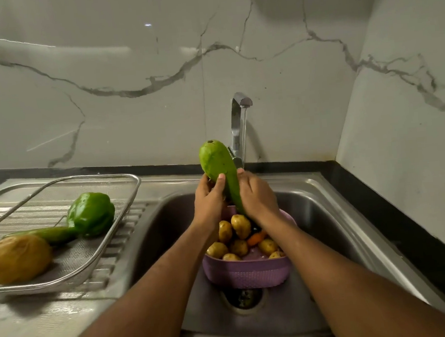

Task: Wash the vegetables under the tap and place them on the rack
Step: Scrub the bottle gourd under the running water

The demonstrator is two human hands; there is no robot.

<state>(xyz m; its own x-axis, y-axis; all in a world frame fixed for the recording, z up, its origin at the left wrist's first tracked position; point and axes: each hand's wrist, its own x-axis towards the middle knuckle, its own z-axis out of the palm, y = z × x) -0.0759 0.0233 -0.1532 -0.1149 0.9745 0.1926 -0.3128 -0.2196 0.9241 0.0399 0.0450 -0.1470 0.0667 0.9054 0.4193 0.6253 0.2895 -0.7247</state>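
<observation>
Water runs from the chrome tap (239, 117) at the back of the stainless steel sink (329, 212), and you hold a long, light green gourd (220, 168) up in front of it with both hands. The gourd stands nearly upright, leaning slightly left, its blunt end at the top. Your left hand (209, 196) wraps its lower part from the left, thumb laid across the front of the skin. Your right hand (256, 195) clasps it from the right, fingers curled round the narrow lower end. The stream falls just to the right of the gourd; whether it touches the skin, you cannot tell from here.

Below your wrists, a lilac perforated plastic basket (248, 274) sits in the sink basin above the drain (243, 298). It holds several small yellow-brown potatoes (240, 225) and an orange carrot (256, 238).

On the ribbed steel drainboard (110, 260) to your left rests a wire mesh rack (88, 252). Three things lie in it: a glossy green bell pepper (91, 213) toward the back, a slim green cucumber-like vegetable (51, 235) touching the pepper, and a round, yellow-brown vegetable (16, 258) nearest you, blurred at the edge.

Behind it all is a white marble-patterned wall (126, 82) with grey veins.
</observation>
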